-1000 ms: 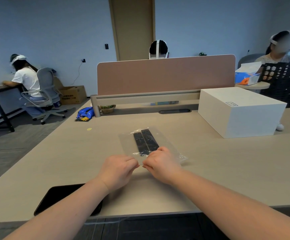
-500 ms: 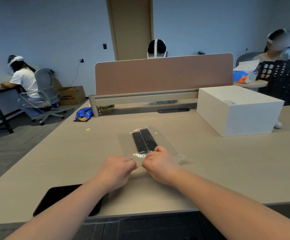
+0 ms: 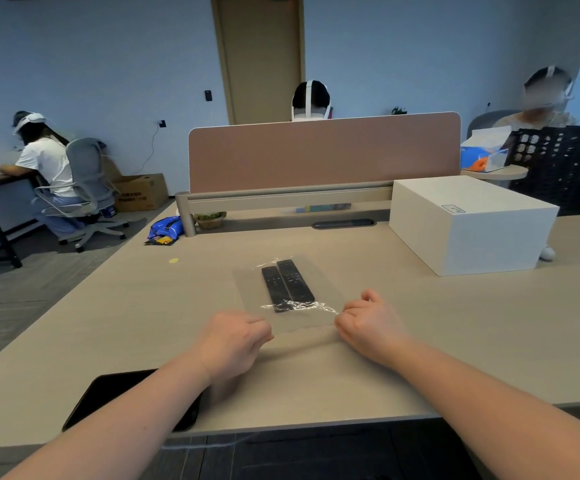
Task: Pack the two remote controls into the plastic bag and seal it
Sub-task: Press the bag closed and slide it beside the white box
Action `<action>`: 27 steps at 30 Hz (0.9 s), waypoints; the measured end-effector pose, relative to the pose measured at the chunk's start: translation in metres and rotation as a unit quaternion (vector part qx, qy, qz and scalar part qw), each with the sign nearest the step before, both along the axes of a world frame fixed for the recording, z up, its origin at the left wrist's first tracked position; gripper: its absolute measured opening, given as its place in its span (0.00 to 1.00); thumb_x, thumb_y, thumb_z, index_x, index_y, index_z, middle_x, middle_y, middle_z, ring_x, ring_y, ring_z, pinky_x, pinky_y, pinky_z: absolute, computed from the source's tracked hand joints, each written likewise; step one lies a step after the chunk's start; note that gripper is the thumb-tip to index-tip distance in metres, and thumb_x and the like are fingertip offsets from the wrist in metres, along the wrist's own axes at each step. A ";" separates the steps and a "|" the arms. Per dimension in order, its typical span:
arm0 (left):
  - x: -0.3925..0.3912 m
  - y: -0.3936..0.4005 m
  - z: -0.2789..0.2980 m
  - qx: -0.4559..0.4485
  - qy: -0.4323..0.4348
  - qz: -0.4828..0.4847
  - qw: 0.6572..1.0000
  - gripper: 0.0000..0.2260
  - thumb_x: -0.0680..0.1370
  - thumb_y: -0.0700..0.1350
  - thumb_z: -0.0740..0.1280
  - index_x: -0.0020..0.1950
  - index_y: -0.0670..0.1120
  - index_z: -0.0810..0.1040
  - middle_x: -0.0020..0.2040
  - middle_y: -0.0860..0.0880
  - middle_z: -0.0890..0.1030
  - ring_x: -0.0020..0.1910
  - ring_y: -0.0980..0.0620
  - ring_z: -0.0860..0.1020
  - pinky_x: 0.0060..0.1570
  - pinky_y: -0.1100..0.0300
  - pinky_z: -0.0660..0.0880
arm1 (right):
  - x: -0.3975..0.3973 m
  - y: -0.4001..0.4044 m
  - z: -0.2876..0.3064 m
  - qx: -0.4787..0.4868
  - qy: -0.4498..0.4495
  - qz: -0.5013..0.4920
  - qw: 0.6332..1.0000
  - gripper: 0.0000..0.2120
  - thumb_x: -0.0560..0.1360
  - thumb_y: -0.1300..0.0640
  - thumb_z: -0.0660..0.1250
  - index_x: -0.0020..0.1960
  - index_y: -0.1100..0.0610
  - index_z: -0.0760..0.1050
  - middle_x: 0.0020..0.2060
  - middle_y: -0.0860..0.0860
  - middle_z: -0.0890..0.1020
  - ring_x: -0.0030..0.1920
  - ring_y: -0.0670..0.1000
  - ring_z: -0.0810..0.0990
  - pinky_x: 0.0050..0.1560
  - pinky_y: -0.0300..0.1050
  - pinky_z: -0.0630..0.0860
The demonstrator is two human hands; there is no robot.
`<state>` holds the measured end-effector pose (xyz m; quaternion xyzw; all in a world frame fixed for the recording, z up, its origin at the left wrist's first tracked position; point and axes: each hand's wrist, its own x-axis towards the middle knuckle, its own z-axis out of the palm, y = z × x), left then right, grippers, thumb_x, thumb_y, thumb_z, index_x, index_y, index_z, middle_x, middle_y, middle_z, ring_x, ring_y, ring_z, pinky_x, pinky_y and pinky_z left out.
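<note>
Here the clear plastic bag (image 3: 290, 292) lies flat on the tan table (image 3: 420, 323). Two black remotes (image 3: 286, 284) are inside it, side by side and touching, with their long sides pointing away from the fingers. Their near ends sit just past the crinkly, shiny part of the bag, between the two hands.

The left hand (image 3: 234, 342) is curled up, and its thumb and first finger pinch the near left corner of the bag. The right hand (image 3: 368, 322) is curled too, and its fingers pinch the near right corner. The near edge of the bag runs straight from one set of fingertips to the other. I cannot tell if that edge is closed all the way.

A dark phone (image 3: 108, 393) lies flat on the table under the left arm, behind the fingers and close to the table's front edge. A big white box (image 3: 468, 226) sits far past the right fingers and off to the right. A small yellow dot (image 3: 173, 260) is on the table far past the left fingers.
</note>
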<state>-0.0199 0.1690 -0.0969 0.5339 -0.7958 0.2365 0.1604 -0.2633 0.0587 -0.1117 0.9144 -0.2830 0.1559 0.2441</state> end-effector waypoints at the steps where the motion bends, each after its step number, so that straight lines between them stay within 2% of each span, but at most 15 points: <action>1: 0.000 0.000 0.001 -0.003 -0.009 0.001 1.000 0.14 0.73 0.50 0.57 0.32 0.47 0.75 0.27 0.52 0.79 0.26 0.48 0.78 0.22 0.65 0.72 | -0.003 -0.001 0.000 0.004 -0.005 -0.005 1.000 0.13 0.57 0.62 0.75 0.24 0.55 0.70 0.18 0.50 0.75 0.25 0.52 0.77 0.34 0.42 0.75; 5: 0.002 -0.001 0.002 -0.001 -0.008 0.001 1.000 0.14 0.74 0.50 0.57 0.33 0.48 0.75 0.27 0.52 0.79 0.26 0.47 0.78 0.21 0.64 0.72 | -0.007 -0.003 -0.001 0.028 -0.012 -0.017 0.999 0.16 0.52 0.62 0.77 0.23 0.55 0.69 0.17 0.51 0.73 0.23 0.52 0.75 0.29 0.40 0.71; 9: 0.002 0.000 0.003 -0.003 -0.010 0.003 1.000 0.15 0.74 0.50 0.56 0.32 0.47 0.75 0.27 0.52 0.79 0.26 0.47 0.78 0.21 0.63 0.73 | -0.008 -0.003 -0.004 0.066 0.012 -0.047 0.997 0.17 0.45 0.62 0.78 0.25 0.54 0.71 0.18 0.48 0.75 0.21 0.51 0.76 0.23 0.34 0.62; 13: 0.001 0.004 0.004 0.001 -0.027 0.005 1.000 0.14 0.73 0.50 0.56 0.32 0.48 0.76 0.28 0.53 0.80 0.26 0.49 0.78 0.21 0.65 0.71 | -0.014 -0.009 -0.011 0.069 0.007 -0.053 0.996 0.16 0.47 0.63 0.77 0.29 0.55 0.73 0.22 0.49 0.77 0.22 0.52 0.76 0.16 0.37 0.68; 15: 0.001 0.005 0.004 0.006 -0.024 0.005 1.000 0.14 0.73 0.50 0.56 0.32 0.48 0.76 0.28 0.53 0.79 0.26 0.49 0.78 0.21 0.64 0.72 | -0.016 -0.011 -0.012 0.056 -0.004 -0.039 0.998 0.11 0.51 0.65 0.73 0.30 0.56 0.73 0.22 0.49 0.78 0.23 0.52 0.77 0.16 0.37 0.69; 18: -0.001 0.004 0.003 0.012 -0.031 -0.002 0.999 0.14 0.74 0.50 0.56 0.33 0.48 0.76 0.28 0.52 0.80 0.26 0.48 0.78 0.22 0.64 0.73 | -0.020 -0.012 -0.011 0.064 -0.027 -0.012 0.998 0.05 0.57 0.64 0.61 0.30 0.56 0.73 0.23 0.50 0.78 0.24 0.52 0.78 0.17 0.36 0.71; 20: -0.001 0.003 0.003 0.014 -0.035 -0.002 0.999 0.13 0.74 0.49 0.57 0.33 0.48 0.75 0.28 0.52 0.79 0.26 0.48 0.78 0.22 0.64 0.73 | -0.024 -0.011 -0.012 0.082 -0.031 -0.015 0.996 0.09 0.62 0.62 0.55 0.33 0.56 0.74 0.26 0.51 0.79 0.27 0.53 0.79 0.19 0.39 0.73; 22: -0.001 0.003 0.003 0.019 -0.037 -0.005 0.999 0.13 0.73 0.49 0.57 0.32 0.48 0.74 0.27 0.52 0.79 0.25 0.48 0.77 0.22 0.64 0.72 | -0.025 -0.009 -0.011 0.127 -0.020 -0.028 0.991 0.10 0.66 0.65 0.56 0.41 0.59 0.75 0.35 0.56 0.81 0.36 0.56 0.80 0.27 0.43 0.73; 24: -0.002 0.002 0.004 0.018 -0.049 -0.010 0.999 0.12 0.73 0.49 0.58 0.31 0.48 0.74 0.27 0.52 0.78 0.25 0.48 0.77 0.22 0.65 0.71 | -0.024 -0.011 -0.011 0.165 -0.017 -0.049 0.985 0.10 0.71 0.68 0.57 0.50 0.62 0.73 0.45 0.60 0.80 0.46 0.57 0.78 0.36 0.44 0.65; 27: -0.005 0.003 0.005 0.017 -0.068 -0.017 0.997 0.13 0.72 0.50 0.58 0.29 0.47 0.74 0.26 0.52 0.77 0.23 0.49 0.75 0.21 0.66 0.69 | -0.021 -0.008 -0.006 0.207 -0.024 -0.073 0.975 0.10 0.73 0.68 0.56 0.52 0.63 0.72 0.49 0.61 0.78 0.47 0.55 0.75 0.39 0.43 0.59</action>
